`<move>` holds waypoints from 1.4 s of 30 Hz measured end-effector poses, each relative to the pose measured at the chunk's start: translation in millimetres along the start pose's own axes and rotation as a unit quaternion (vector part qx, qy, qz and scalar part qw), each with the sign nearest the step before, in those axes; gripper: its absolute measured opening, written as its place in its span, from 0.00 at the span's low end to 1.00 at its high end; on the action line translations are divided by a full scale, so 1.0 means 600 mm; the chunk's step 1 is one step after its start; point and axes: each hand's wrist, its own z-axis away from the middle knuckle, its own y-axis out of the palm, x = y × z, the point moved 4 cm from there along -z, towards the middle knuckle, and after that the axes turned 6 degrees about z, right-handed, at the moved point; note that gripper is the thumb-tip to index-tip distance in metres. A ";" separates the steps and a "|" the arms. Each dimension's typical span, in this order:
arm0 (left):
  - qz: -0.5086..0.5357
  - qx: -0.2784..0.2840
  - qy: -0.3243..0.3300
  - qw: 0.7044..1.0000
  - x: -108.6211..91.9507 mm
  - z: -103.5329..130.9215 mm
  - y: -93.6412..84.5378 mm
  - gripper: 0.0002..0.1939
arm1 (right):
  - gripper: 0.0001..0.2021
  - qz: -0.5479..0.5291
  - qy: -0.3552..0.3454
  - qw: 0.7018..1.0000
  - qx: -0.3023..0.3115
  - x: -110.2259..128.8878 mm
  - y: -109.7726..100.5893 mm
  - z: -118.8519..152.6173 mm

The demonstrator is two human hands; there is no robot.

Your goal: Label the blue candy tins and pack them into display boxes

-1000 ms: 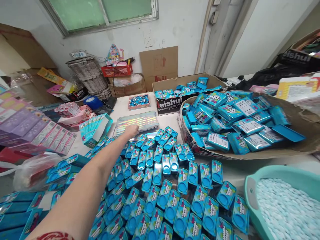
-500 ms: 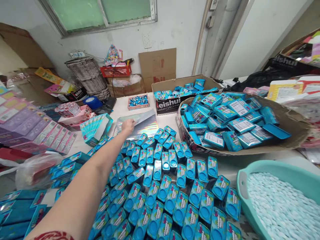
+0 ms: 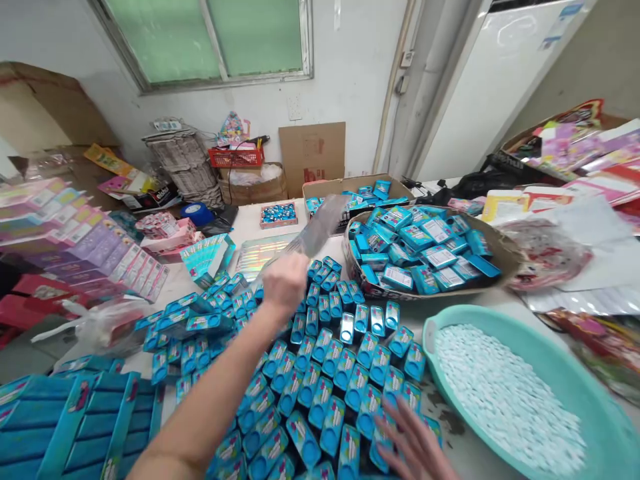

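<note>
My left hand (image 3: 285,283) is closed on a thin, shiny plastic film sheet (image 3: 320,227), holding it up over the table. The sheet is smeared by motion and runs up and right from my fist. Behind my wrist lies a stack of rainbow-shimmering film sheets (image 3: 263,253). Low at the right, my right hand (image 3: 413,443) comes in blurred, its fingers spread and nothing in them. It is over the near rows of small blue candy tins (image 3: 333,427), which stand packed close together, round lid marks facing up.
At the right is a turquoise basin (image 3: 435,360) of pale mints (image 3: 505,393). Behind it a cardboard box (image 3: 505,257) holds heaped blue packs. Blue display boxes (image 3: 60,427) are stacked at near left, and a small tray (image 3: 278,215) stands at the back.
My left hand has lifted a film sheet off the stack and drawn it nearer and to the right. My right hand has come into view. The camera view has shifted.
</note>
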 end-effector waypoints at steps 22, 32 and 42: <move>0.730 0.131 -0.434 0.511 0.021 0.306 -0.124 0.24 | 0.19 -0.160 0.021 0.978 0.134 0.162 -0.035 0.059; 0.684 -0.018 -0.493 0.537 0.067 0.491 -0.278 0.43 | 0.48 -0.029 0.010 0.994 0.107 0.112 0.036 0.158; 0.600 -0.021 -0.527 0.602 0.091 0.618 -0.379 0.23 | 0.29 0.081 -0.105 0.982 0.131 0.113 0.114 0.244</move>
